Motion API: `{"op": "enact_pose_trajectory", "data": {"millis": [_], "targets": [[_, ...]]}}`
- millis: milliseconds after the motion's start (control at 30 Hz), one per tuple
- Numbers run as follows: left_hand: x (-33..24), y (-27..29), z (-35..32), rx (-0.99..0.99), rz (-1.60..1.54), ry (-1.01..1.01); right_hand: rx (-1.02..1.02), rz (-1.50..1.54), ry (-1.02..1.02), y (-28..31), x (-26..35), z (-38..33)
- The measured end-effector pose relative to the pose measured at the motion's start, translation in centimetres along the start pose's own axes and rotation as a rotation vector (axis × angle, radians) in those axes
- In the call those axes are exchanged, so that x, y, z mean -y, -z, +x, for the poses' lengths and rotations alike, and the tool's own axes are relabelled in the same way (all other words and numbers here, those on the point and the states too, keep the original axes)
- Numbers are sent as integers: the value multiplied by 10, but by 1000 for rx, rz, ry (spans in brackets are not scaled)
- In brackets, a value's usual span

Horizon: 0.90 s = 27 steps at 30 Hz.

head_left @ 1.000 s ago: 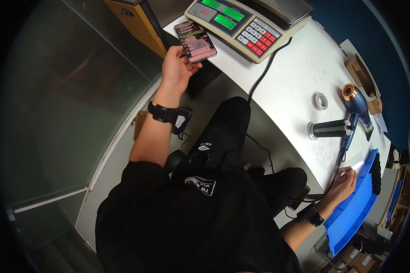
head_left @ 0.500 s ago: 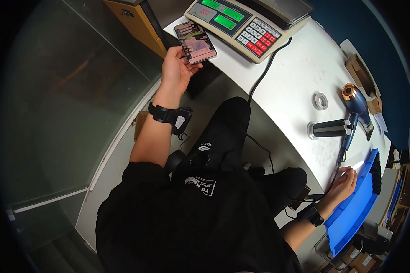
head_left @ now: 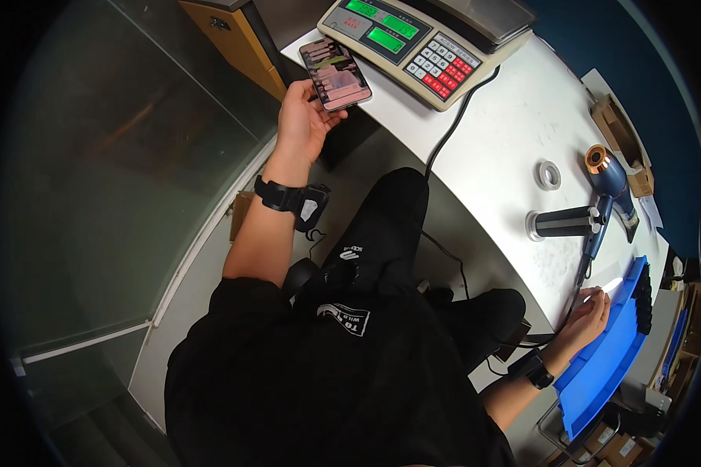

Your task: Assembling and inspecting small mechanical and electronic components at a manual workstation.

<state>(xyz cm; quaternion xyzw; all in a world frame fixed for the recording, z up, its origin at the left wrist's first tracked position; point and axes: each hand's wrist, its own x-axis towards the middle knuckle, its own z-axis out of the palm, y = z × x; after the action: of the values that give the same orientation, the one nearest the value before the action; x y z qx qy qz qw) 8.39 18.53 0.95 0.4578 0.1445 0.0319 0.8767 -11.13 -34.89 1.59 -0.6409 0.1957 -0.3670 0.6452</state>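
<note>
My left hand is closed round a smartphone with a lit, pinkish screen. It holds the phone face up at the table's left corner, beside a cream scale with green displays. At the lower right, my right hand rests at the table edge with its fingers curled together. A thin, pale, glossy sheet shows at those fingertips; whether they pinch it is hard to make out. Right beside this hand lies a blue plastic tray, with a row of small black pieces along its far edge.
On the white table stand a blue hair dryer, a dark ribbed cylinder and a tape roll. A cardboard box lies behind them. Black cables run over the table edge. A glass partition is at left.
</note>
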Motion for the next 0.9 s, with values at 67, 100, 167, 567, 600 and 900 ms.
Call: {"op": "enact_pose_trajectory", "data": {"millis": [67, 100, 167, 567, 600, 900], "targets": [[0, 0, 0, 0, -3, -1, 1, -2, 0, 0, 0, 0], [0, 1, 1, 1, -5, -1, 2, -4, 0, 0, 0, 0], [0, 3, 2, 4, -9, 0, 2, -5, 0, 0, -1, 1], [0, 1, 3, 1, -9, -1, 32, 24, -4, 5, -3, 2], [0, 0, 3, 1, -8, -1, 33, 23, -3, 5, -3, 2], [-1, -1, 4, 4, -2, -9, 18, 26, -4, 4, -3, 3]]}}
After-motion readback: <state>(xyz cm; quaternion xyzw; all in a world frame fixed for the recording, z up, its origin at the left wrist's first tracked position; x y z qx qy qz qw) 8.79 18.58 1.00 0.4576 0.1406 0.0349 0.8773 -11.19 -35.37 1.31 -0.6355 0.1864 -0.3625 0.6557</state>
